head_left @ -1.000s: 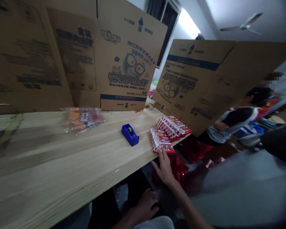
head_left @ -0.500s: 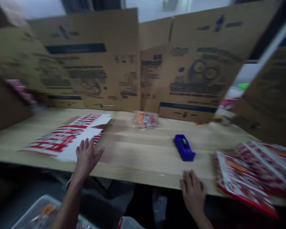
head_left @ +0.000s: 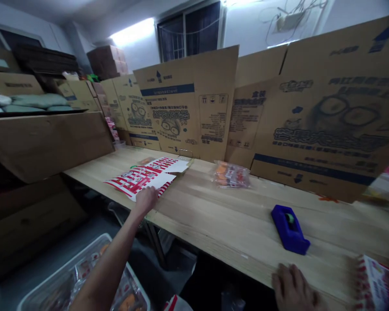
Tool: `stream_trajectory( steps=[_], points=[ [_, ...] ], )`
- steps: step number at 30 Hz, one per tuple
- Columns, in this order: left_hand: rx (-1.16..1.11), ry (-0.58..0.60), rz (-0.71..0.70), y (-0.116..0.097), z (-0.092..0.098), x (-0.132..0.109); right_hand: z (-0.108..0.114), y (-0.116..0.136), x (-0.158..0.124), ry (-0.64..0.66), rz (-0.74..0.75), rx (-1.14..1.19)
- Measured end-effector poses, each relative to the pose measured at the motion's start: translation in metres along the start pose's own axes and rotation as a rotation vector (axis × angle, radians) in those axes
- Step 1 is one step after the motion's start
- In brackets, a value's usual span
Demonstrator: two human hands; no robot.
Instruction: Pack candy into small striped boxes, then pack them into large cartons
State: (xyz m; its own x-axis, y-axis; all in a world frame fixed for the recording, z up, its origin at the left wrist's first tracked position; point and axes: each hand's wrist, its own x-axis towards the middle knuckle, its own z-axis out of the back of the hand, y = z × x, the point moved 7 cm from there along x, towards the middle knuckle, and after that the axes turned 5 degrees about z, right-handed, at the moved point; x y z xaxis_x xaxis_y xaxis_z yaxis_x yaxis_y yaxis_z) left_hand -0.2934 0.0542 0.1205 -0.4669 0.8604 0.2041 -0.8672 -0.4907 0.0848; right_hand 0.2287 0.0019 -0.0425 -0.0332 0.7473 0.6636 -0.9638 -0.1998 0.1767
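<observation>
Flat red-and-white printed carton sheets (head_left: 164, 179) lie on the left part of the table. At their near edge, my left hand (head_left: 147, 198) is closed on a carton sheet, its fingertips partly hidden. My right hand (head_left: 293, 287) rests at the table's front edge with its fingers stretched out and holds nothing. Just beyond it stands a blue tape dispenser (head_left: 290, 231) with a small green roll. A red-and-white printed box (head_left: 374, 283) is partly in view to the right of that hand.
Clear plastic packets (head_left: 231, 175) with orange contents lie at the back of the wooden table (head_left: 197, 211). Tall cardboard panels (head_left: 210, 108) wall off the rear. Below the table at left is a clear plastic tub (head_left: 29, 298) of packets. A large carton (head_left: 48, 142) stands farther left.
The view has turned left. My left hand has gone from spread fingers over the carton sheets to closed on their near edge. My right hand stays at the table edge.
</observation>
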Motion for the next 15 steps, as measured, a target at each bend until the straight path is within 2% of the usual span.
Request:
stream_trajectory(
  steps=[2,4,8,12,14,15],
  points=[
    [0.004,0.033,0.004,0.000,0.003,0.003,-0.007,0.018,0.013,0.031,0.077,0.071],
    [0.008,0.042,0.009,-0.001,0.008,0.006,-0.015,0.047,0.030,0.072,0.162,0.194],
    [0.008,0.007,0.014,-0.005,0.026,0.008,-0.033,0.126,0.072,0.235,0.199,0.643],
    [0.009,-0.011,0.014,-0.009,0.040,0.006,-0.058,0.224,0.118,0.597,0.025,1.245],
    [0.012,0.003,-0.005,-0.014,0.041,0.004,-0.072,0.267,0.139,0.758,-0.236,1.498],
    [0.014,0.011,-0.018,-0.017,0.040,0.002,-0.076,0.286,0.150,0.776,-0.290,1.533]
  ],
)
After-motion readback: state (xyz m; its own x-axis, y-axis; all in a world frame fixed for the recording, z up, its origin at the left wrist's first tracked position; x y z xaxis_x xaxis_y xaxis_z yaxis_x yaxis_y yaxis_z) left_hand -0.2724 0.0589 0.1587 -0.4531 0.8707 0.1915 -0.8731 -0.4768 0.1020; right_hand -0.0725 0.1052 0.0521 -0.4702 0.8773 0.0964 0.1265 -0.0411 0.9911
